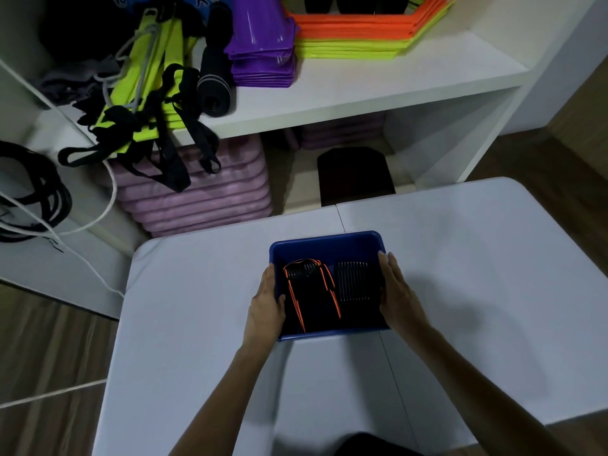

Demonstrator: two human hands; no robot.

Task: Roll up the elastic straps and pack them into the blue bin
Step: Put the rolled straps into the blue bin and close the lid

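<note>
White tabletop [460, 291] fills lower frame, smooth matte, seam down the middle, rounded corners. Behind it, white shelf unit [378, 83] w/ two levels. Top shelf, left to right: heap of neon-yellow pieces tangled w/ black webbing straps [164, 126] hanging over the edge, black foam-covered roller [214, 83] lying on its side, stack of glossy purple cones [263, 51], stack of flat orange and yellow hex rings [355, 34]. Under shelf: tall stack of lilac ribbed foam pads [197, 199], dark flat panel [353, 176] beside it. Far left: loose black loops [36, 192] and white cord [108, 199] on a lower white surface. Wood-look floor [49, 350] at both sides.

Blue bin [325, 241] sits mid-tabletop, rectangular, hard plastic, rounded rim, nothing blocking it from above. Inside: rolled black elastic strap w/ orange edging [312, 297] on left half, second black bundle w/ pale ribbed lines [353, 281] on right half, side by side, touching or nearly so.

Both forearms bare, reaching fwd from bottom of frame. Left hand [266, 307] clasps left wall, thumb hooked over rim to the inside, fingers outside. Right hand [394, 294] flat against right wall, fingers fairly straight along the outside, tips at rim; thumb hidden, so can't tell if wrapped over.
</note>
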